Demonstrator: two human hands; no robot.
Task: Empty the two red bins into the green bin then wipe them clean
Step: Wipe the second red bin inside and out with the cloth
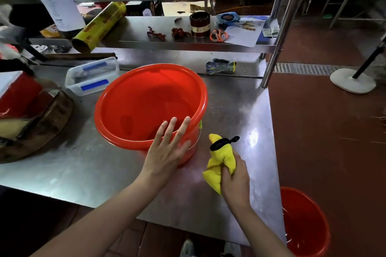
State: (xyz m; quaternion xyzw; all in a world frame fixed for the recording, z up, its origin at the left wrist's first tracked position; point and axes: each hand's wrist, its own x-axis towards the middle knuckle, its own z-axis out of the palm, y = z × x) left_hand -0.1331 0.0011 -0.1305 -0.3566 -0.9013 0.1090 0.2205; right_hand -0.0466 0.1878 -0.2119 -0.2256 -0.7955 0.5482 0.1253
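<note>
One red bin stands upright on the steel table, near its right end, and looks empty inside; the left hand lies flat against the near rim and wall with straight fingers, gripping nothing; the right hand is curled round a bunched yellow cloth just right of the bin; the second red bin sits on the floor at the near right. With only an open palm steadying it, the bin could skid or tip across the smooth steel once wiping pushes sideways; the cloth's black loop may snag the rim; no green bin is in view.
</note>
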